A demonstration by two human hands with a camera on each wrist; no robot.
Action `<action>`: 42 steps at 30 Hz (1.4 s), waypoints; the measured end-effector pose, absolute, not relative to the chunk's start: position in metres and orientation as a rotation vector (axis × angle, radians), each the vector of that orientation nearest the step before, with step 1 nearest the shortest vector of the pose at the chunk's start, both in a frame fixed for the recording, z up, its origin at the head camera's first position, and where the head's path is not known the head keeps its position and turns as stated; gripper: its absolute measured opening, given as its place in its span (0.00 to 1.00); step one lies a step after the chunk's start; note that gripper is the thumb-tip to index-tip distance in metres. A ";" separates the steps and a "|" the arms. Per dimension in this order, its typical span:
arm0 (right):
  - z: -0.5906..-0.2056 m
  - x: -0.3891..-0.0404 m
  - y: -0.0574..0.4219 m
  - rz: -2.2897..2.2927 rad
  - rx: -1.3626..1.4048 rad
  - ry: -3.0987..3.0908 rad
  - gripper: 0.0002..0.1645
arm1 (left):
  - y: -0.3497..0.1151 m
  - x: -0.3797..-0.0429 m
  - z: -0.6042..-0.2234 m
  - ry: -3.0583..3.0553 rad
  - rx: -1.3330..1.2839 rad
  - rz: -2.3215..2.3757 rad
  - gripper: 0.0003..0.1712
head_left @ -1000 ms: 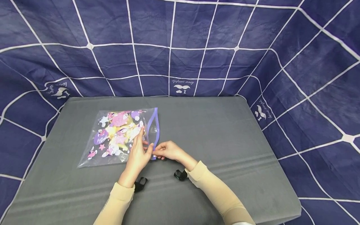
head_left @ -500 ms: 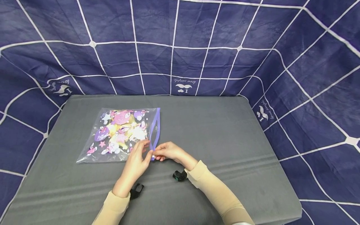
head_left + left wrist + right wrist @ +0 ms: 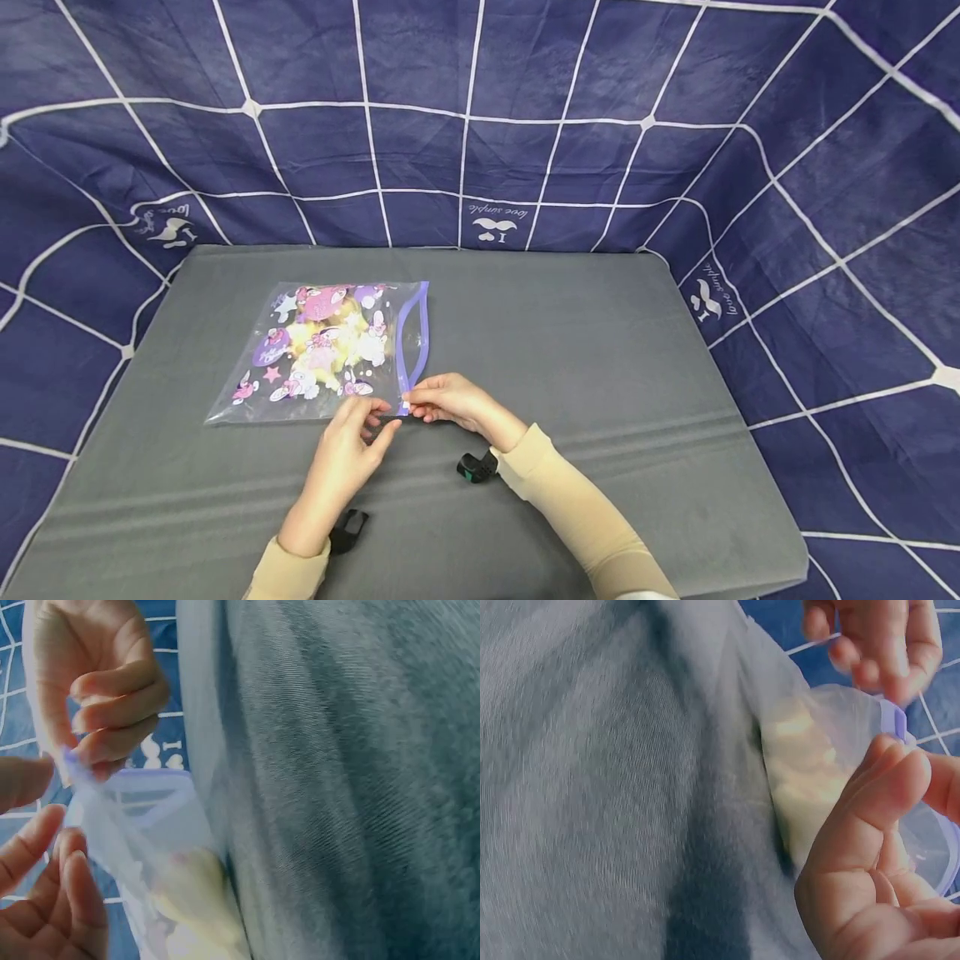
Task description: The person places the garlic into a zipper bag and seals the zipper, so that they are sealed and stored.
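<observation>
A clear zip bag [image 3: 330, 350] with pink, purple and white cartoon prints lies flat on the grey surface, left of centre in the head view. Soft yellow and white contents show through it. Its purple zip strip [image 3: 426, 325] faces right and gapes along the middle. My right hand [image 3: 453, 400] pinches the near end of this strip, where a small white piece shows. Beside the bag's near edge, my left hand [image 3: 345, 446] is loosely bent, thumb and fingers apart, with nothing gripped. The left wrist view shows the yellow contents [image 3: 199, 892] inside the bag.
A grey cloth-covered table [image 3: 570, 350] carries the bag. Blue curtains [image 3: 540, 158] with white grid lines stand behind it and at both sides. Black wrist devices [image 3: 476, 468] sit under both wrists.
My left hand has come off the bag's zip end and drawn back toward me, to the left. My right hand keeps its pinch near the corner. The zip mouth gapes a little wider than half a second ago.
</observation>
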State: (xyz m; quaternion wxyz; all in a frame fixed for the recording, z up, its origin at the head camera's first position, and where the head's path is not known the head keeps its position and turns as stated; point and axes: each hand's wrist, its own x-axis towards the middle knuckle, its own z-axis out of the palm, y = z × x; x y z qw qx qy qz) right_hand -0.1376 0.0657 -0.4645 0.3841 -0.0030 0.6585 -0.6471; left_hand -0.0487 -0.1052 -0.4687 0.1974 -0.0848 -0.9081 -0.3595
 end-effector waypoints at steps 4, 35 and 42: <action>-0.463 -0.137 0.066 -1.681 0.029 1.648 0.05 | -0.101 -0.053 -0.473 -2.497 -0.359 -0.857 0.21; -0.460 -0.128 0.055 -1.704 0.065 1.604 0.06 | -0.099 -0.049 -0.461 -2.411 0.626 -2.212 0.26; -0.459 -0.124 0.051 -1.679 0.005 1.643 0.05 | -0.088 -0.053 -0.462 -2.090 0.732 -2.349 0.14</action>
